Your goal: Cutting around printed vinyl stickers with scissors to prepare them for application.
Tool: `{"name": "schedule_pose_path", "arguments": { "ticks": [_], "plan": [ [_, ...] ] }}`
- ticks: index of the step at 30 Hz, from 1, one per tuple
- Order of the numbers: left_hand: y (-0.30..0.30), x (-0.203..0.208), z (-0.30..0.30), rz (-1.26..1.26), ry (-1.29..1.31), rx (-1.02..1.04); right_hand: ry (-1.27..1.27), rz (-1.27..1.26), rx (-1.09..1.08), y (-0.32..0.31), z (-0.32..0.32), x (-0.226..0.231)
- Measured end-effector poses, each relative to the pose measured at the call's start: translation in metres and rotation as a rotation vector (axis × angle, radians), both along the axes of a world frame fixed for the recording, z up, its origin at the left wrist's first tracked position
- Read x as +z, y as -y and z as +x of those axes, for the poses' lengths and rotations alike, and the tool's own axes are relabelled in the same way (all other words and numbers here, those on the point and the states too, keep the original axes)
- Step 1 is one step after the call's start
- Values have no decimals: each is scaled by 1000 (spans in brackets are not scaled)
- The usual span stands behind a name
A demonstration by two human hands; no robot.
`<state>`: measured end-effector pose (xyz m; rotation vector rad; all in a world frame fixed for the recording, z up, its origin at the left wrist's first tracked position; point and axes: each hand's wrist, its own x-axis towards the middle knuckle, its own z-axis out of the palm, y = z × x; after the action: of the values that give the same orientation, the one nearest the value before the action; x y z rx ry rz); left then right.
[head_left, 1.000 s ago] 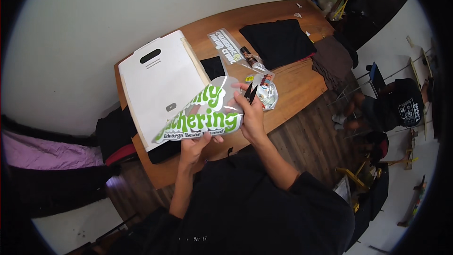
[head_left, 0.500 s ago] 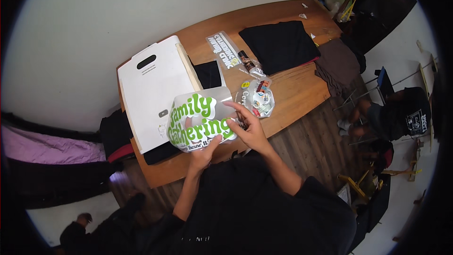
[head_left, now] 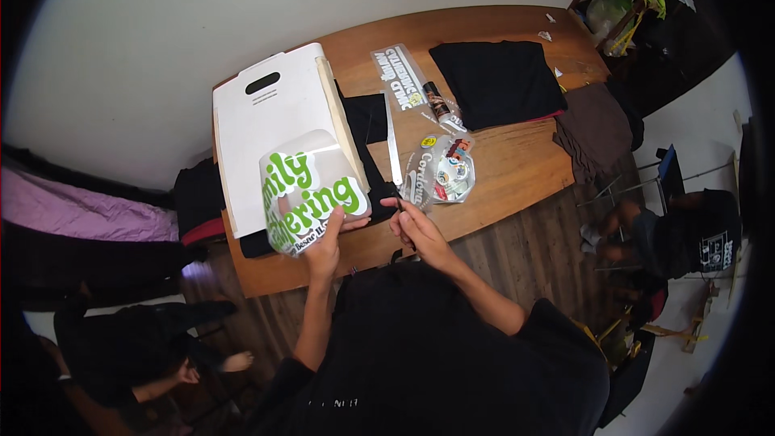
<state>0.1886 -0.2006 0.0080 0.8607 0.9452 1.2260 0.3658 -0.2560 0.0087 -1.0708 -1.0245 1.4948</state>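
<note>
Clear film, left of centre over the white slotted panel, bears rounded green lettering edged in white above a smaller dark line; a second sheet, upper centre on the counter, carries white block lettering. Both forearms rise from below. The left hand pinches the film's lower-right edge; the right hand, at centre, curls around a dark slim tool.

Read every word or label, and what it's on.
Places only, wording not copied:
Clear plastic sheet, left hand: green and black letters.
Flat clear sheets, brown wooden table: white letters.
Dark cylindrical container: too small.
White rectangular board: too small.
Wearer's black cloth shirt: too small.
Another person's black shirt: too blurred.
</note>
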Motion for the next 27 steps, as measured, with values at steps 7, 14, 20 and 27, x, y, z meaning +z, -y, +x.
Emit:
{"name": "schedule_pose_path", "arguments": {
  "ticks": [7,14,20,27],
  "plan": [
    [10,31,19,177,78,87,-157,20,92,1,-13,-12],
    [9,24,17,171,45,109,-135,-7,186,-8,-5,-2],
    [6,20,18,74,29,88,-110,-16,103,-8,-2,-1],
    [5,12,23,108,31,56,-152,27,97,-9,0,6]
  ]
}}
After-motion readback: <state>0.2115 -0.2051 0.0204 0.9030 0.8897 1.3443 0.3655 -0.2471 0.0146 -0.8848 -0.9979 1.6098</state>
